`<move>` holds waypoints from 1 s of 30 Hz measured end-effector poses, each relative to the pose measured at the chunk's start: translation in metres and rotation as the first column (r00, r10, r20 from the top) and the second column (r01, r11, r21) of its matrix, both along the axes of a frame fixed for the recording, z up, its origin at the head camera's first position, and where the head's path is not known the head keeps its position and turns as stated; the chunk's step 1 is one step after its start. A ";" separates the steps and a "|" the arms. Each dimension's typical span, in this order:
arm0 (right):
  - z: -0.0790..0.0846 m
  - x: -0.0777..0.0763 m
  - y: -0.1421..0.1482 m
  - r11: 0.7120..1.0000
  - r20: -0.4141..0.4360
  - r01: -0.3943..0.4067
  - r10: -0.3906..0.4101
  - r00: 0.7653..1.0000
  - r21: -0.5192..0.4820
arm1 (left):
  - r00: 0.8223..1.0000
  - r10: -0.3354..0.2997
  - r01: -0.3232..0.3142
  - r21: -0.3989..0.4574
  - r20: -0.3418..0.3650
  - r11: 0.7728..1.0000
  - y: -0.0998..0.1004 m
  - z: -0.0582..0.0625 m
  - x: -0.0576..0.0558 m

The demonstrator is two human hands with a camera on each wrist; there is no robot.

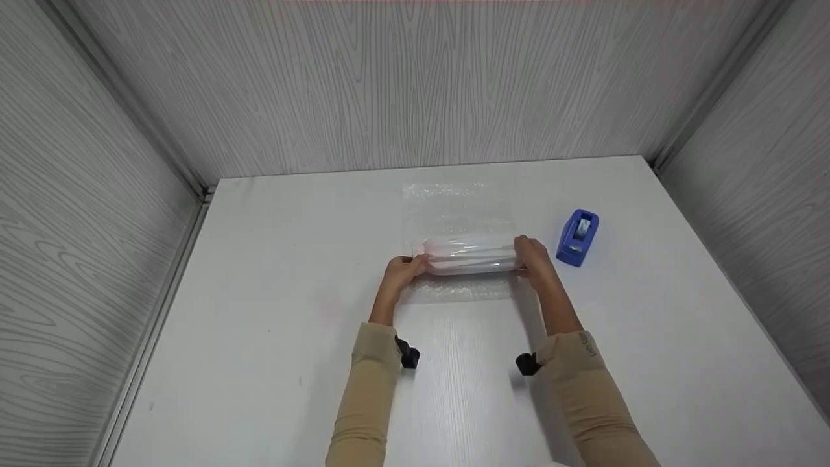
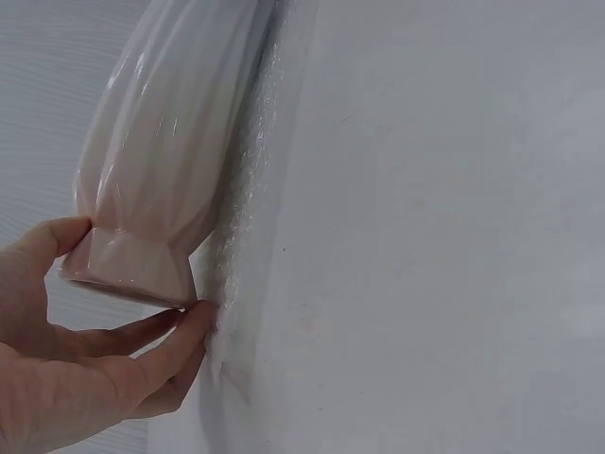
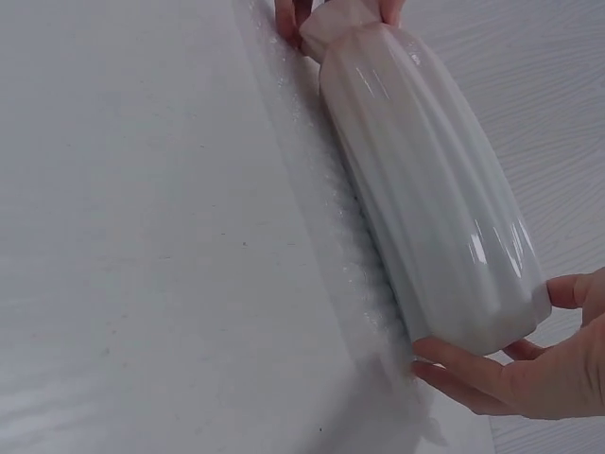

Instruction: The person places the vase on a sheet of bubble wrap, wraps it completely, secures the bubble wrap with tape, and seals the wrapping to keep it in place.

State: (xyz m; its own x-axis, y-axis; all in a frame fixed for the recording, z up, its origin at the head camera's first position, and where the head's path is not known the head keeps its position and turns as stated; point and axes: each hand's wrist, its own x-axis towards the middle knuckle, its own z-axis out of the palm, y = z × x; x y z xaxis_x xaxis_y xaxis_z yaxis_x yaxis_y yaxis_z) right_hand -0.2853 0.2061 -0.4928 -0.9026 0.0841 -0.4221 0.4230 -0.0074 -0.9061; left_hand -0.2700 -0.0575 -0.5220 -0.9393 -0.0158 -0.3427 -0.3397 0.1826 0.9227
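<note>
A glossy ribbed vase [image 1: 472, 255], pale pink at the neck and fading to white, lies sideways over a sheet of clear bubble wrap [image 1: 454, 207]. My left hand [image 1: 401, 271] holds its flared mouth, thumb on one side and fingertips on the other, as the left wrist view shows. At the wider end, my right hand [image 1: 535, 259] grips the base between thumb and fingers; the right wrist view shows the whole length of the vase [image 3: 435, 199]. Bubble wrap extends beyond the vase on its far and near sides. The vase's underside is hidden.
A blue tape dispenser [image 1: 577, 237] stands on the white table [image 1: 272, 292] to the right of my right hand. Grey wood-grain panels [image 1: 415, 84] rise behind the table and along both sides. Dark wrist cameras [image 1: 408, 354] sit at both sleeve cuffs.
</note>
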 end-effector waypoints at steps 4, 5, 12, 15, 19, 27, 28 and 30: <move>-0.003 -0.009 -0.002 1.000 -0.018 0.010 -0.010 1.000 0.009 | 1.000 0.027 -0.027 -0.001 -0.008 1.000 0.000 -0.002 0.003; -0.004 -0.010 -0.003 1.000 -0.024 0.011 -0.011 1.000 0.008 | 0.999 0.034 -0.034 -0.002 -0.012 0.999 0.000 -0.003 0.004; -0.008 -0.014 -0.005 0.997 -0.024 0.019 -0.018 1.000 0.069 | 0.988 0.065 -0.104 -0.296 -0.142 0.949 0.011 0.003 0.005; -0.007 -0.015 -0.004 0.995 -0.013 0.016 -0.015 1.000 0.101 | 0.957 0.032 -0.181 -0.506 -0.290 0.843 0.025 0.012 0.008; -0.005 -0.016 -0.003 0.988 0.003 -0.011 0.010 1.000 0.156 | 0.874 -0.156 -0.211 -0.649 -0.460 0.731 0.046 0.025 0.011; -0.003 -0.020 0.000 0.959 -0.004 -0.073 0.077 0.997 0.272 | 0.748 -0.510 -0.077 -0.819 -0.425 0.569 0.068 0.025 0.000; -0.003 -0.019 0.000 0.954 -0.006 -0.088 0.093 0.996 0.285 | 0.752 -0.510 -0.063 -0.815 -0.418 0.576 0.068 0.023 -0.001; -0.004 -0.017 0.001 0.933 -0.015 -0.121 0.133 0.991 0.340 | 0.759 -0.505 -0.045 -0.807 -0.411 0.589 0.067 0.018 -0.003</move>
State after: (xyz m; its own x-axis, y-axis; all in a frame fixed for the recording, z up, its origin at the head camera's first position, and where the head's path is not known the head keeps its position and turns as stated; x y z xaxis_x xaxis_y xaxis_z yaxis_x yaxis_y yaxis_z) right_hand -0.3021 0.2076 -0.4970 -0.9295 0.0995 -0.3552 0.3667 0.3533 -0.8606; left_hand -0.2727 0.0096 -0.5037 -0.9350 0.2484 0.2532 0.3328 0.8613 0.3840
